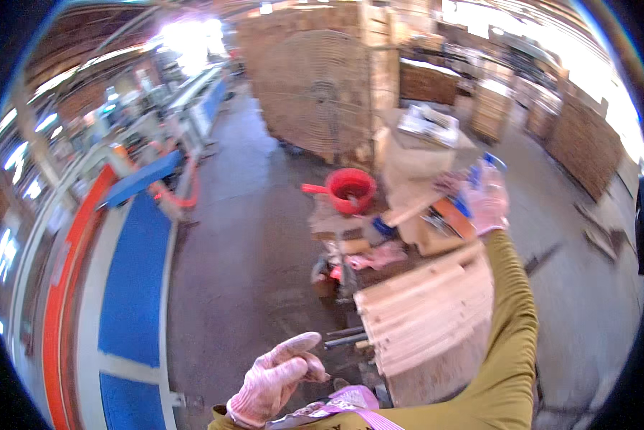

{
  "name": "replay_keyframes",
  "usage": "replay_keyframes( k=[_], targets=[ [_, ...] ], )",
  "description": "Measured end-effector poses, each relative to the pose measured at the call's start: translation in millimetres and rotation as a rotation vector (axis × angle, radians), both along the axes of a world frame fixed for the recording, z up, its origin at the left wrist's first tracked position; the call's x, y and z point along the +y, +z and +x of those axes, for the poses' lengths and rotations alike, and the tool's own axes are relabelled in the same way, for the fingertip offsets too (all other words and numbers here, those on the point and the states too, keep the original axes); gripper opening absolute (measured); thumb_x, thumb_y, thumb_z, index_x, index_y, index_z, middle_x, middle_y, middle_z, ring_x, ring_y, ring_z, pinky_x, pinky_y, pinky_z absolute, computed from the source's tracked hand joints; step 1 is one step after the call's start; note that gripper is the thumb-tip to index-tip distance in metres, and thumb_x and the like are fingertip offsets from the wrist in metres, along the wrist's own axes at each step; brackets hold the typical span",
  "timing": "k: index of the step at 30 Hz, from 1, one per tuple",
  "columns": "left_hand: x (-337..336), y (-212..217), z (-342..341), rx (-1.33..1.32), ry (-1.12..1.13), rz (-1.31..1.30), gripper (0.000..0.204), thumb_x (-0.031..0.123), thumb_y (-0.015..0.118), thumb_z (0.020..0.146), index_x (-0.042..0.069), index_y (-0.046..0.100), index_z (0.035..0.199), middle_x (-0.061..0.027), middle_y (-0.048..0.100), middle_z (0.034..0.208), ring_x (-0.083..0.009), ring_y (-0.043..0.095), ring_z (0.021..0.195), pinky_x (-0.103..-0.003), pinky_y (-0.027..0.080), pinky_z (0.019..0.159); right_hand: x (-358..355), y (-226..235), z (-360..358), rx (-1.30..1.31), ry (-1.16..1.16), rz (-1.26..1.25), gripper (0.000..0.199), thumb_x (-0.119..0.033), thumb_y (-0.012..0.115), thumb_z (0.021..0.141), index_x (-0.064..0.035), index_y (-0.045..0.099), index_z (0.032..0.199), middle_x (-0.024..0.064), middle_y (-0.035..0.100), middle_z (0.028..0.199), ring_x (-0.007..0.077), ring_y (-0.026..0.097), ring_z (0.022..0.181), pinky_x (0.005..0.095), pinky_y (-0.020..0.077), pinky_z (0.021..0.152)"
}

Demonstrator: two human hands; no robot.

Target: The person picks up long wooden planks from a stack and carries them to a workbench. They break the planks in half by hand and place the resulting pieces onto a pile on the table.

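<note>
My right hand (488, 199), in a pale pinkish glove, reaches out over the far right of the workbench. Its fingers are around a blue object (472, 188), blurred and partly covered, so its kind is unclear. Just left of it lie an orange flat piece (455, 216) and brown cardboard (421, 233). Nearer to me, a stack of light wooden boards (426, 308) lies below my right forearm. My left hand (279, 376), in a similar glove, is raised low in front of me. Its index finger stretches out, the other fingers bend loosely, and nothing shows in it.
A red pot with a handle (350, 190) stands at the bench's far left, near pink cloth (379, 255). Dark rods (345, 337) stick out beside the boards. A blue, white and orange machine (132, 287) runs along the left. A large wooden panel (311, 89) stands ahead.
</note>
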State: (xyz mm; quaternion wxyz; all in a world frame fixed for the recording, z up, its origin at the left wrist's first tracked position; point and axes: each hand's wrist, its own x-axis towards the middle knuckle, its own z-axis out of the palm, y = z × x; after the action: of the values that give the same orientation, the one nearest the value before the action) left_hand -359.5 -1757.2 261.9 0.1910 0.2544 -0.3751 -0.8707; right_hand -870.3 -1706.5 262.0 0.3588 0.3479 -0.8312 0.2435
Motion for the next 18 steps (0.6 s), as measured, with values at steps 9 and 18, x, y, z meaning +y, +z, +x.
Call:
replay_keyframes(
  k=[9, 18],
  targets=[
    [2.9, -94.7, 66.9, -0.338, 0.823, 0.427, 0.019, 0.018, 0.067, 0.091, 0.0, 0.063, 0.096, -0.0137, 0.064, 0.081, -0.0312, 0.064, 0.076, -0.05, 0.053, 0.082, -38.1, 45.8, -113.4, -0.441, -0.258, 0.461, 0.072, -0.03, 0.072, 0.07, -0.0144, 0.048, 0.136, 0.0174, 0.051, 0.137, 0.0354, 0.054, 0.122, 0.0439, 0.0466, 0.099],
    [1.5, -108.0, 1.9, -0.355, 0.552, 0.388, 0.025, 0.021, 0.068, 0.091, 0.003, 0.063, 0.108, -0.0138, 0.066, 0.087, -0.0294, 0.064, 0.078, -0.048, 0.054, 0.08, -36.8, 36.0, -198.0, -0.428, -0.088, 0.716, 0.045, -0.018, 0.073, 0.057, -0.0025, 0.068, 0.098, 0.0245, 0.067, 0.104, 0.0361, 0.066, 0.102, 0.0397, 0.0543, 0.087]
  ],
)
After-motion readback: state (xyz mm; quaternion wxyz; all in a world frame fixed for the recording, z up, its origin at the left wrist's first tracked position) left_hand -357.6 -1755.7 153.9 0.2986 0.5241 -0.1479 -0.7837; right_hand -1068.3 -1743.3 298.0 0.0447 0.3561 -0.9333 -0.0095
